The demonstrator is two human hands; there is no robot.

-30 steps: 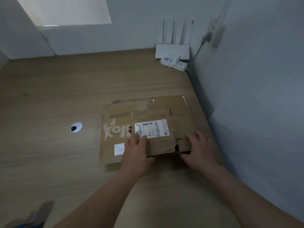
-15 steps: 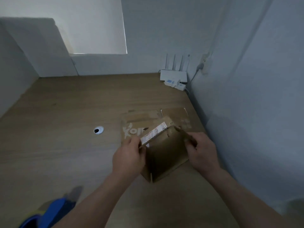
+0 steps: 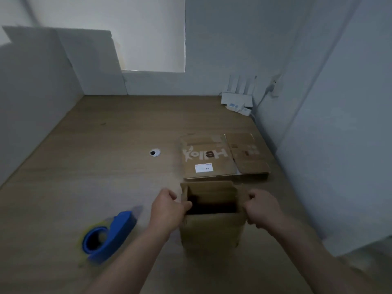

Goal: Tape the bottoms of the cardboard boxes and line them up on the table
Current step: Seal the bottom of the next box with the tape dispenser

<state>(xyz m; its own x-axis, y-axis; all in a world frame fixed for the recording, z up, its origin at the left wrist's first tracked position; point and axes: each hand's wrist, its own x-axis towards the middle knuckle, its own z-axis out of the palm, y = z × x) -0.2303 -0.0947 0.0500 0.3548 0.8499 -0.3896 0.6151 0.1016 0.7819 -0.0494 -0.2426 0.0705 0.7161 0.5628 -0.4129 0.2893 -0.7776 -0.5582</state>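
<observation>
Right on the near side of the flattened Hello box (image 3: 206, 158), on the wooden counter (image 3: 106, 177), sits the cardboard box (image 3: 212, 232) that's been popped open into shape. It stands upright with its open end facing up and it's dark inside, so no idea what the bottom looks like. Both hands are clamped on it: the left hand (image 3: 167, 209) grips the left wall with the thumb hooked over the rim, and the right hand (image 3: 263, 209) grips the right wall, fingers curled round the edge. The hands are apart, one each side of the box. The Hello box itself lies flat, print upside down from here, with a white label near its closer edge. Just beside its right edge there's another flattened cardboard piece (image 3: 248, 153), touching or nearly so, hard to tell. Left of the Hello box is a round cable hole (image 3: 155, 152) in the counter. Well off to its near left lies a blue tape dispenser (image 3: 110, 234), a bit blurry. Beyond the Hello box, in the far right corner, a white router (image 3: 237, 98) stands against the wall.
</observation>
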